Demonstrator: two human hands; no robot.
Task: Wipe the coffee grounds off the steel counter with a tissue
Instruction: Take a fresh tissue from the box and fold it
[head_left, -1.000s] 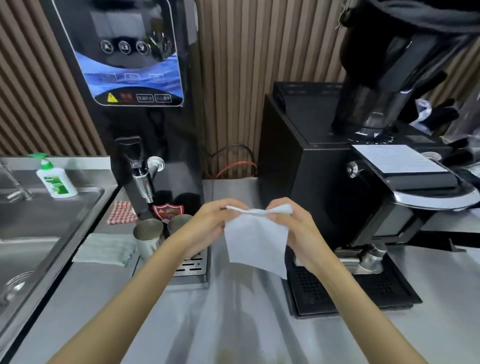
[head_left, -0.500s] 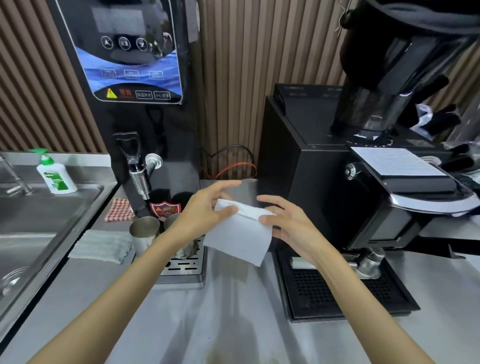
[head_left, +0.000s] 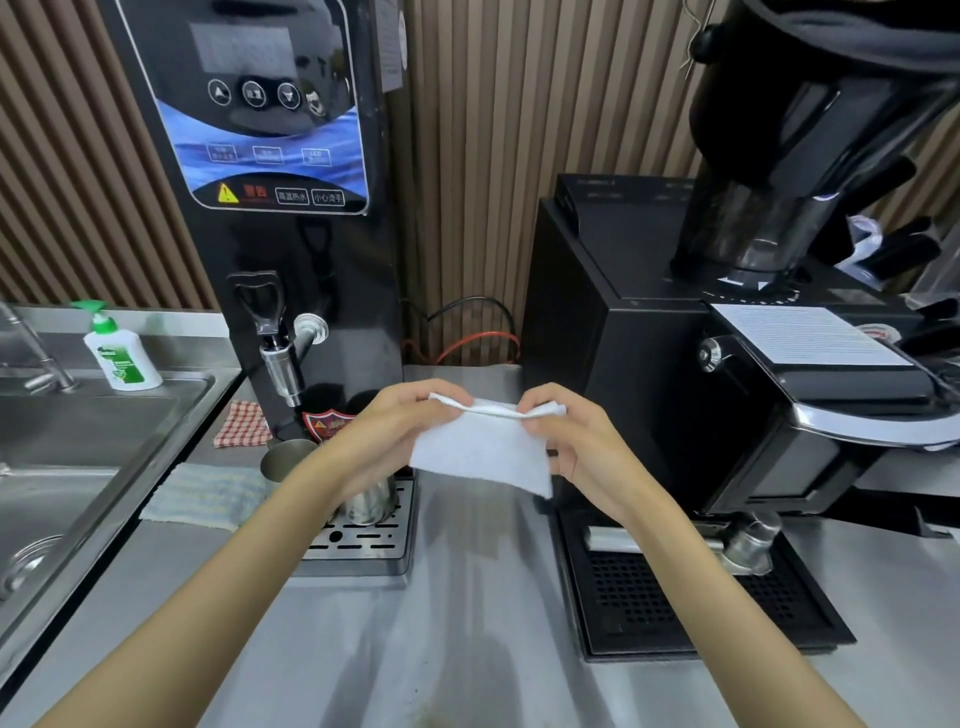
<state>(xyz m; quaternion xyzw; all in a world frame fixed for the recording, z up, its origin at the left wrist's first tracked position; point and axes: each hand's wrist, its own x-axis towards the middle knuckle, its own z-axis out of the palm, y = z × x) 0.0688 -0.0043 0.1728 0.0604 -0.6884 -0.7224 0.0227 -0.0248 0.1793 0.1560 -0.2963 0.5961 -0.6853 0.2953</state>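
Head view, one frame. Nearest: steel surface (head_left: 467, 649), dull grey with streaky reflections. A few faint brownish specks lie at its near edge; they are too small to identify.

Both bare forearms reach in from the bottom corners and meet at mid-frame. Left hand (head_left: 384, 436): fingers curled, thumb and fingertips pinching the upper left corner of the tissue (head_left: 483, 452). Right hand (head_left: 576, 447): fingers curled, pinching the upper right corner. The white tissue is stretched between the two hands. Its top edge is doubled over and the rest hangs down, clear of the surface.

Under the left hand is a slotted metal drip tray (head_left: 363, 540). One steel cup (head_left: 283, 462) stands at its left end. A second cup (head_left: 371, 501) is partly hidden by the wrist.

Under the right hand is a black perforated tray (head_left: 649, 597) with a metal fitting (head_left: 748, 540) resting on it.

Left of the drip tray:
- a folded pale striped cloth (head_left: 202, 493)
- behind it, a red checked cloth (head_left: 241, 423)

Further back:
- a tall black hot-water dispenser (head_left: 280, 208) with a tap over the cups
- a black coffee grinder (head_left: 649, 338) to the right

Far left: a steel sink (head_left: 78, 441), with a white soap bottle (head_left: 122, 356) with a green pump on its rim.

Red and black cables (head_left: 467, 332) run between the machines, in front of a brown slatted wall (head_left: 478, 156).
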